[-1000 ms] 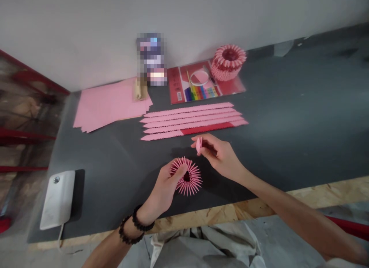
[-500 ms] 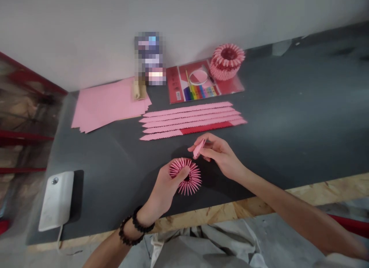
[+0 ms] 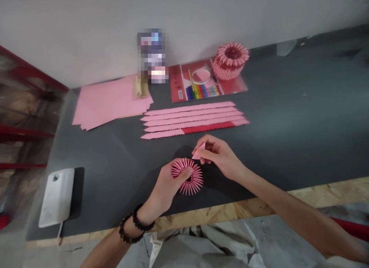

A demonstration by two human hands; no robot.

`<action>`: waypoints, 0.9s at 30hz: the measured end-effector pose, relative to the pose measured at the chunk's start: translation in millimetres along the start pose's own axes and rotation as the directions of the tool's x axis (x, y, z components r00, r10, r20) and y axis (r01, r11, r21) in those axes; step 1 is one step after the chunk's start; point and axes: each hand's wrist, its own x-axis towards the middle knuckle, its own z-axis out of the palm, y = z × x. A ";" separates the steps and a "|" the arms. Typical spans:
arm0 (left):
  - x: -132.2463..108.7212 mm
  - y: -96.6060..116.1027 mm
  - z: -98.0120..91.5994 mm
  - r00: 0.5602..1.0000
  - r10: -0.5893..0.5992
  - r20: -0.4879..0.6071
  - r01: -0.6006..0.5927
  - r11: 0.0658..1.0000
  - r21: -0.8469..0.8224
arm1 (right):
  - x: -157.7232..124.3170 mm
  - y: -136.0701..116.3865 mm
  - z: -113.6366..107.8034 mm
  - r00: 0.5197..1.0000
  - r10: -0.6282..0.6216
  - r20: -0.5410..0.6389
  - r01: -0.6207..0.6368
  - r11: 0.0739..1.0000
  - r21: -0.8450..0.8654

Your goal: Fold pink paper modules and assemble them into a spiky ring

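My left hand (image 3: 168, 185) is closed round a ring of folded pink paper pieces (image 3: 196, 179), its thumb pressed near the ring's centre hole. The pieces fan outward like spokes. Just above and to the right, my right hand (image 3: 220, 154) pinches a small folded pink paper triangle (image 3: 200, 152), close to the ring's upper edge. Whether the triangle touches the ring I cannot tell. Beyond both hands lie several long rows of nested pink paper pieces (image 3: 190, 118); the nearest row has a red stretch (image 3: 209, 128).
Pink paper sheets (image 3: 100, 103) lie at the back left of the dark tabletop (image 3: 288, 137). A blurred-out upright object (image 3: 155, 57) leans at the wall. Right of it, a pink-and-red paper vase (image 3: 230, 66) stands on a red packet (image 3: 175, 83). A white corded device (image 3: 56, 199) sits front left.
My right hand has turned the triangle, so its flat side now shows, and its tip sits nearer the ring. The left hand keeps its hold. The whole view has shifted slightly.
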 end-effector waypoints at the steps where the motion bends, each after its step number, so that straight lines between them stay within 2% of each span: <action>1: 0.0 0.0 0.0 1.000 0.001 0.004 -0.001 1.000 -0.009 | 0.1 0.0 0.2 1.000 -0.001 -0.001 0.001 1.000 -0.006; 5: -0.8 1.3 0.9 1.000 0.008 0.005 -0.008 1.000 0.003 | -0.3 -1.2 0.4 1.000 -0.026 -0.004 0.026 0.999 -0.036; 14: -1.8 3.6 -0.3 1.000 0.016 0.022 -0.020 0.984 0.178 | 0.0 1.8 -5.7 0.999 -0.028 0.042 0.029 0.999 -0.039; 22: -1.2 4.5 0.5 1.000 0.010 0.027 -0.013 0.989 0.144 | -0.5 3.0 -6.5 0.990 -0.029 0.140 0.051 0.986 -0.162; 27: -0.1 2.8 0.0 1.000 0.003 0.025 -0.007 0.989 0.147 | -1.2 2.8 -4.6 0.988 -0.054 0.147 0.082 0.979 -0.186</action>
